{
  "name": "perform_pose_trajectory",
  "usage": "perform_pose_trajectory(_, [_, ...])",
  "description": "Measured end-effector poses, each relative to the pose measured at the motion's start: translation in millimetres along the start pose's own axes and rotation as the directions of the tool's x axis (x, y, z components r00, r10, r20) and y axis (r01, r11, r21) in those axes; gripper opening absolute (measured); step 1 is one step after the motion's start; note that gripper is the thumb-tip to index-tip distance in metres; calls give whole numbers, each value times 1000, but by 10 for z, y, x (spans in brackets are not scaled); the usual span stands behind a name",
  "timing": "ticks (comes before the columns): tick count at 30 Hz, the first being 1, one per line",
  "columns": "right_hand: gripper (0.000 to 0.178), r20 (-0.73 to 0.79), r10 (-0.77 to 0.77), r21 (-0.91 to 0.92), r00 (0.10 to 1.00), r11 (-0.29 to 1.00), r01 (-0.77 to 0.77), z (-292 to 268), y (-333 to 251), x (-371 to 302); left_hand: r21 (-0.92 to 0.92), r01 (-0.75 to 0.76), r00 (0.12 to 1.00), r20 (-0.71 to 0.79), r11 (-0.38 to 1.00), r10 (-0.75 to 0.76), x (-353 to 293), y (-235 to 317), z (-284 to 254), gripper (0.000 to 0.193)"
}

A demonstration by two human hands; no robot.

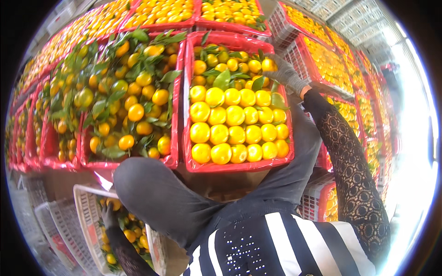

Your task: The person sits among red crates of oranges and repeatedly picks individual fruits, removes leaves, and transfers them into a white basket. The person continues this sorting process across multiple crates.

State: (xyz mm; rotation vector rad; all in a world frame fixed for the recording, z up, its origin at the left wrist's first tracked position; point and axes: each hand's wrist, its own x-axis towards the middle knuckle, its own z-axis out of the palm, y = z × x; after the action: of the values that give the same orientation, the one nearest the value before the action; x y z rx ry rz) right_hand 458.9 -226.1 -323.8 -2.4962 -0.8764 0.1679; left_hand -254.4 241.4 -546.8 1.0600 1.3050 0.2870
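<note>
My right hand (286, 76), in a grey glove, is closed around a mandarin orange (269, 65) at the far right corner of a red-lined crate (230, 166). Neat rows of yellow-orange mandarins (235, 116) fill the near part of this crate; looser mandarins with green leaves lie at its far end. Low on the left, my gloved left hand (109, 217) reaches into a white plastic basket (84, 221) of leafy mandarins. Its fingertips are beside one mandarin (114, 204); whether they grip it is unclear.
Left of the rows stands a red-lined crate (173, 162) heaped with leafy mandarins. More filled crates (159, 14) line the back, and others are stacked on the right (329, 60). Grey plastic baskets (57, 230) stand at the lower left. My knees flank the near crate.
</note>
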Motion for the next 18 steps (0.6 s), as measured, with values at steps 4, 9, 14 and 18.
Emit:
perform_pose_trajectory(4, [68,153,-117,-336,981,928,163,66,586,-274,-329,-290,919,164,899,357,-870,1311,638,58])
perform_pose_trajectory(9, [50,187,-195,-295,963,924,244,97,613,-407,-206,-617,613,480,760,628,-1475,2859,2733,50])
perform_pose_trajectory(14, [51,221,-98,-241,970,959,151,-2,545,-443,55,-754,374,855,654,359,-1396,2839,5654,46])
perform_pose_trajectory(18, [55,202,-114,-239,973,957,162,-36,504,-412,319,-707,443,895,631,44,-1207,2240,6967,55])
